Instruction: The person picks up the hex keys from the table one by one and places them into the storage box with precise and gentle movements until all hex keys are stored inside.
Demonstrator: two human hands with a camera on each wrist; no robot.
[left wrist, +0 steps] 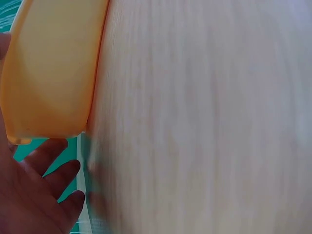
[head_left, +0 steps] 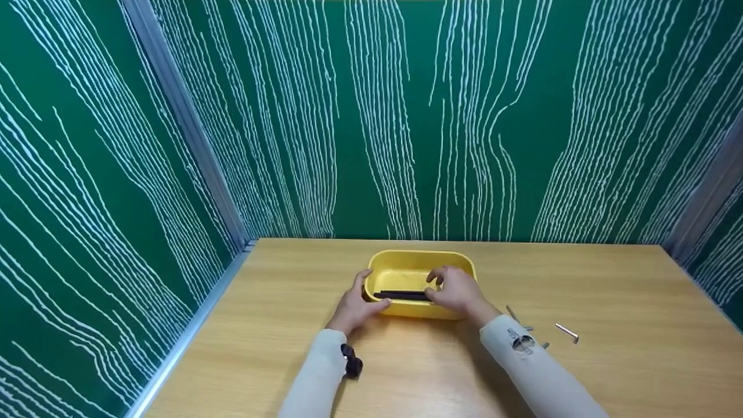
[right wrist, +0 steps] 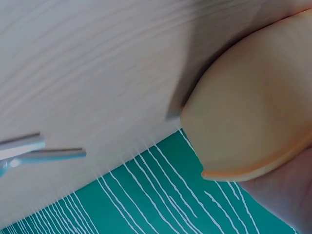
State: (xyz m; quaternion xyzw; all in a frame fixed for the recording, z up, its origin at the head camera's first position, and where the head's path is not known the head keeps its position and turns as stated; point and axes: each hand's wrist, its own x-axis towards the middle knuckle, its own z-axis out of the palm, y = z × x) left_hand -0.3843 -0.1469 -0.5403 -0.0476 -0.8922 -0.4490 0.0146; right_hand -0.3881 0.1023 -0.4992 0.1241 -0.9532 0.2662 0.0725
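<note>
Nearest the wearer, the left sleeve (head_left: 316, 371) bears a small dark device (head_left: 352, 361), and the right sleeve (head_left: 540, 371) has a ragged hole near the cuff. Beside that right forearm, and partly hidden by it, slim metal pieces (head_left: 512, 314) lie on the wooden table (head_left: 627, 302); a bent metal piece (head_left: 567, 332) lies apart, further right.

The left hand (head_left: 355, 307) grips the left end of the yellow bin (head_left: 441, 311), thumb over the near rim, fingers round the end wall. The right hand (head_left: 461, 292) reaches in over the near rim, its fingers bent in a narrow curve at the right ends of the dark rods (head_left: 403, 295). Whether it pinches them cannot be told, since the right wrist view shows mostly the bin's outer wall.

Lifting against the near wall could tip the bin if the left hand's hold slackened; a loose pinch at one end might let a rod swing or drop. The right forearm, so close to the metal pieces, could sweep them along the table.

The bin stands upright, the dark rods lying lengthwise inside along its near side. Behind rise green walls (head_left: 540, 116) streaked with wavering white lines.
</note>
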